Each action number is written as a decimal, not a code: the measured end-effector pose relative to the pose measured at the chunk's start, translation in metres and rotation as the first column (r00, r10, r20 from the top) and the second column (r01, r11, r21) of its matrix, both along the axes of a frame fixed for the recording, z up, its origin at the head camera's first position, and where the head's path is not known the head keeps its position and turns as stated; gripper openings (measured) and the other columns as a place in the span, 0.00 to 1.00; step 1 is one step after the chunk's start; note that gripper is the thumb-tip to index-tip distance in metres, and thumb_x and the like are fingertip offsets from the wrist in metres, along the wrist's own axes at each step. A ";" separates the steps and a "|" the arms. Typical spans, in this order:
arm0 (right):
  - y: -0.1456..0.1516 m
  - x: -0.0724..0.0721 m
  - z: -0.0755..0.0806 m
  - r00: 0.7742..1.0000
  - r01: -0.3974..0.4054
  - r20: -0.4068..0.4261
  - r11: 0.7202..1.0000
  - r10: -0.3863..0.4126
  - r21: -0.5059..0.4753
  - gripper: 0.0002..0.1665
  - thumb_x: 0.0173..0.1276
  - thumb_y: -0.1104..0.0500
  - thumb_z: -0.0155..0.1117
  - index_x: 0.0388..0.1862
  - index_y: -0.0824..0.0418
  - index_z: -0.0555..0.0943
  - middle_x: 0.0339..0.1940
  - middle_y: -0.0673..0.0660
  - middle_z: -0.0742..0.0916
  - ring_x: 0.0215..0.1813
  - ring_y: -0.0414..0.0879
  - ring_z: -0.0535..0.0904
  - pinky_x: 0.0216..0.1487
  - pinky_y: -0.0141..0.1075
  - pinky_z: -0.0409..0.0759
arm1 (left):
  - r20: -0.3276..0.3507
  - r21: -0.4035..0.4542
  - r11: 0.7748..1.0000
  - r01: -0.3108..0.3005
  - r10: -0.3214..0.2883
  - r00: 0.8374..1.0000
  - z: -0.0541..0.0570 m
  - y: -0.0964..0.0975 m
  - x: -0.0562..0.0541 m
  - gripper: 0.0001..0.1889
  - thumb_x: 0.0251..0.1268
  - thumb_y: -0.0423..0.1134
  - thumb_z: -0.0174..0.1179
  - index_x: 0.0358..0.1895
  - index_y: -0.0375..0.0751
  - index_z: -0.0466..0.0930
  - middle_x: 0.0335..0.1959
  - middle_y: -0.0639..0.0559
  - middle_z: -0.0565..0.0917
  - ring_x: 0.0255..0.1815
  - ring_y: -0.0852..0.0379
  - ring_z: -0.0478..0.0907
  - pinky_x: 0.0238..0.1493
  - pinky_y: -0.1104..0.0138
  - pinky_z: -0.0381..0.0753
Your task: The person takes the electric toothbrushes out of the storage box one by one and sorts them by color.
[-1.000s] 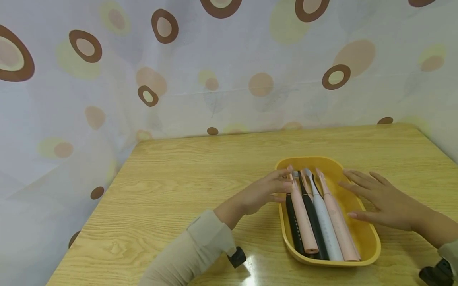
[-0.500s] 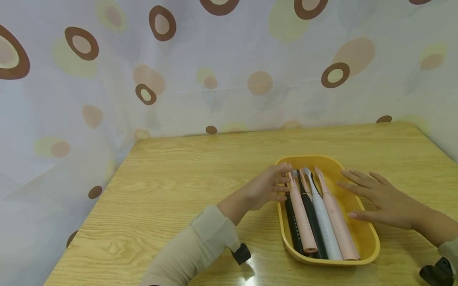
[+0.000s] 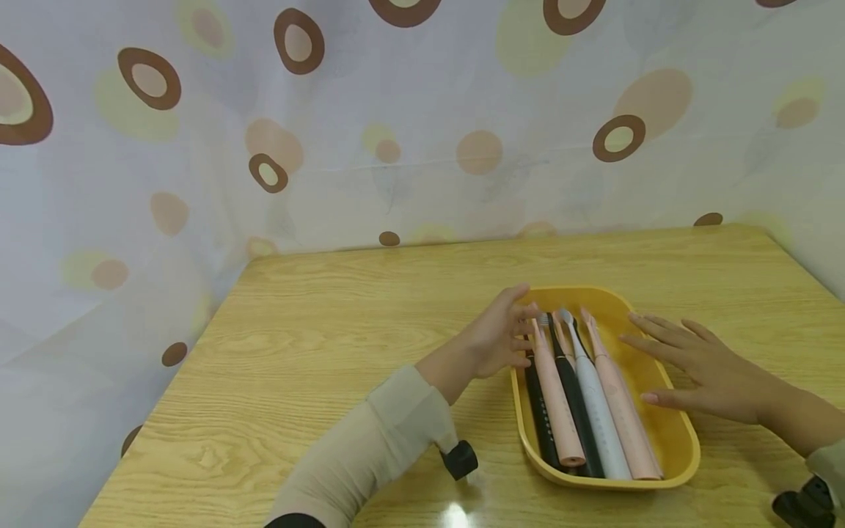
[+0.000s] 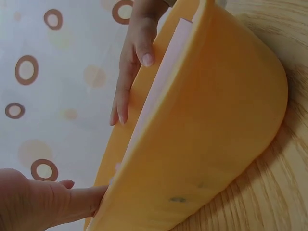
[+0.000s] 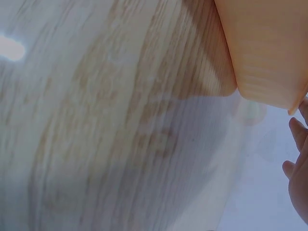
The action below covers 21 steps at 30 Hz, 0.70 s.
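Observation:
A yellow plastic bin (image 3: pixel 668 440) stands on the table, holding several electric toothbrushes laid side by side. Among them are a pink toothbrush (image 3: pixel 557 403), a black toothbrush (image 3: pixel 579 407), a white toothbrush (image 3: pixel 604 418) and another pink toothbrush (image 3: pixel 627 418). My left hand (image 3: pixel 491 337) is at the bin's left rim, thumb raised and fingers loosely bent over the brush heads. In the left wrist view, a finger of the left hand (image 4: pixel 43 202) reaches over the rim. Across the bin, my right hand (image 3: pixel 709 378) spreads its fingers over the right rim, holding nothing.
The wooden table (image 3: pixel 317 330) extends left of the bin and behind it. A patterned curtain (image 3: pixel 429 198) hangs along the table's back edge and left side. Black wrist devices (image 3: pixel 460 460) sit under both sleeves.
My left hand has turned thumb-up and its fingers have drawn slightly back from the brush heads; its sleeve has shifted right. The right hand, bin and toothbrushes stay nearly the same.

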State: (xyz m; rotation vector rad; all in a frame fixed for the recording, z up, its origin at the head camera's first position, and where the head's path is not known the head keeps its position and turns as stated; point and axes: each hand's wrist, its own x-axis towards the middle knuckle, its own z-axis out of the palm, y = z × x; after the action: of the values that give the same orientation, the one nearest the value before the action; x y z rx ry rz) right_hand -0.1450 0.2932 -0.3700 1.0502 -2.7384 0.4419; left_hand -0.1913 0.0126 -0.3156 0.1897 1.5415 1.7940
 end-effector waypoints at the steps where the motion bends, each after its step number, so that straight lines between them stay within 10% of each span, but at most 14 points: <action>1: 0.000 0.000 0.000 1.000 -0.002 -0.007 1.000 0.002 0.003 0.43 0.51 0.47 0.63 0.64 0.58 0.59 0.66 0.59 0.57 0.67 0.41 0.43 0.61 0.50 0.30 | 0.006 -0.003 1.000 -0.014 0.014 1.000 0.000 0.002 0.000 0.38 0.59 0.64 0.34 0.64 0.38 0.51 0.64 0.37 0.48 0.62 0.36 0.45 0.58 0.48 0.51; 21: -0.001 -0.003 -0.001 0.998 -0.030 -0.062 1.000 0.030 0.009 0.43 0.49 0.46 0.64 0.63 0.57 0.61 0.66 0.58 0.58 0.67 0.41 0.42 0.62 0.49 0.30 | 0.066 -0.015 0.985 -0.171 0.171 0.983 -0.010 0.024 -0.004 0.37 0.58 0.61 0.38 0.60 0.31 0.57 0.65 0.34 0.44 0.64 0.37 0.40 0.61 0.50 0.41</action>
State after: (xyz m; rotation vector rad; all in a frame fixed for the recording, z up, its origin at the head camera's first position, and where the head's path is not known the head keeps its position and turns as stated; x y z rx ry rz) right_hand -0.1484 0.2919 -0.3708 1.0891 -2.6751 0.3964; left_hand -0.1950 0.0362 -0.3260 -0.0081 1.5579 1.9056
